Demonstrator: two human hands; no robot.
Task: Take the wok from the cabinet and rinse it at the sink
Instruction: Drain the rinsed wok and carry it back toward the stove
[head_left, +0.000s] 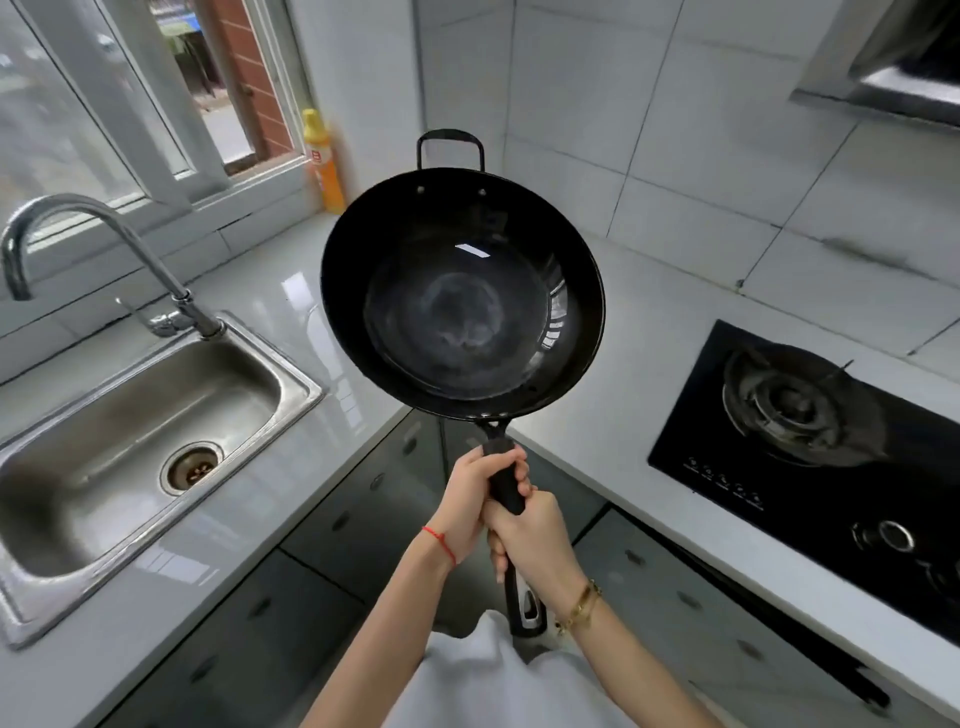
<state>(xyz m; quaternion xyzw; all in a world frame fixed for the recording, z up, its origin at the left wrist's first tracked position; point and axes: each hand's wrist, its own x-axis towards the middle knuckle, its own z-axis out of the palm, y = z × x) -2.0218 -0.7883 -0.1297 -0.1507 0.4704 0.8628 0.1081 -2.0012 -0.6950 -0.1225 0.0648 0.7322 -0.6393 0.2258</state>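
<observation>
You are holding the black wok (462, 291) in the air just right of the sink (291, 384), left hand (475, 499) and right hand (535, 545) fingers clamped on its long handle, sensibly, since it is probably heavy and rigid

The wok (462, 296) looks like dark, glossy metal, its smooth bowl catching bright window glints, with a duller greyish haze at the centre; its long handle (506, 483) is matt black. At nine o'clock from it, the sink (156, 415) is brushed stainless steel with a soft satin sheen, and the faucet (93, 234) above it is mirror-bright chrome. The countertop (280, 312) is pale, polished and reflective, like stone. At four o'clock the stove (691, 431) has a shiny black glass top. The wall tiles (701, 156) are smooth, glossy white. At eleven o'clock stands a yellow, plastic-looking bottle (322, 161).
</observation>
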